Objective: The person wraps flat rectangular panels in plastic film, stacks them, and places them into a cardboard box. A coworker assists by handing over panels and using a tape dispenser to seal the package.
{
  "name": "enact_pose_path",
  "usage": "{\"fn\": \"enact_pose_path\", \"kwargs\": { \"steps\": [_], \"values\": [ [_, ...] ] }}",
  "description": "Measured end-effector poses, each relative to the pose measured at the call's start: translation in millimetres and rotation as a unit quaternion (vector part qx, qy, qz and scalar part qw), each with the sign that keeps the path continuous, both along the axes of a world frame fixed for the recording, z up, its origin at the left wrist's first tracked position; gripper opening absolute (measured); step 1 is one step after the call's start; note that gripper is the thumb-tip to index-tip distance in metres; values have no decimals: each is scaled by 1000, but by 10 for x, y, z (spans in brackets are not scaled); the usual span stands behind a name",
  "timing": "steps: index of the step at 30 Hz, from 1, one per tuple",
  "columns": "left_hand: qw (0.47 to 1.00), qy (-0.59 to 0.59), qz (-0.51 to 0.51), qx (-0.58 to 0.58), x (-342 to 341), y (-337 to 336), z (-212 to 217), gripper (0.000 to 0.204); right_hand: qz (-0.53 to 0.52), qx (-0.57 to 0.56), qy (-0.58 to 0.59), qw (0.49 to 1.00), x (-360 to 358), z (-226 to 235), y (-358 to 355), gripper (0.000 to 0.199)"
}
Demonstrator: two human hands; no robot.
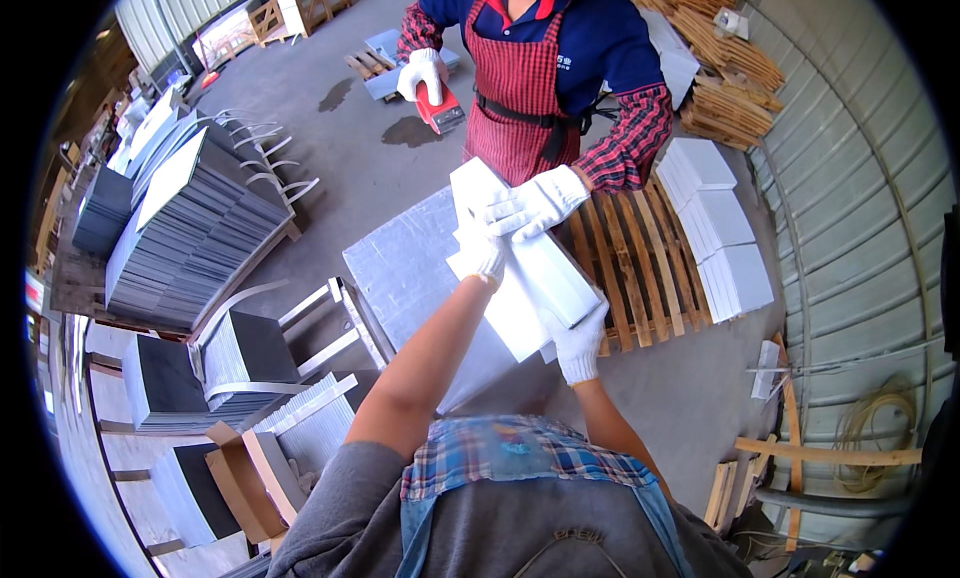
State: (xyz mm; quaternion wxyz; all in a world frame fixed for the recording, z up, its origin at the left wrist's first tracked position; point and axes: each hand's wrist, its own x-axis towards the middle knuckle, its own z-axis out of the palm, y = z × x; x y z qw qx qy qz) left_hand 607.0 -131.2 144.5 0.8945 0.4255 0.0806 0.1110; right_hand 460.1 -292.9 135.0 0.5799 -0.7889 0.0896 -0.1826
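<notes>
above grey tabletop (395, 263), white block (553, 276), between wearer's gloved fingers (588, 334)

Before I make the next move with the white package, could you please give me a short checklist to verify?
1. Left hand at the white package, gloved: ok.
2. Right hand at the package's near end, gloved: ok.
3. Package free of the co-worker's gloved hand: not ok, it lies on top.
4. Red tool away from the package: ok, it is in the co-worker's other hand.
5. Package fully supported underneath: cannot tell, the underside is hidden.
</notes>
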Motion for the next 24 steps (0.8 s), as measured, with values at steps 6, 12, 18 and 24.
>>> {"fn": "enact_pose_path", "kwargs": {
  "steps": [6,12,18,24],
  "values": [
    [915,55,162,366,-506,-134,79,57,-6,2,43,999,2,19,-19,90],
    [603,-249,17,758,-1050,-479,1032,54,-12,-20,44,999,50,-151,-89,85],
    [545,-259,-139,785,-948,-537,824,50,-4,-74,34,997,12,-49,-59,81],
    [605,-286,-63,740,-999,-476,759,49,-21,-235,-30,971,-147,360,-33,99]
  ]
}}
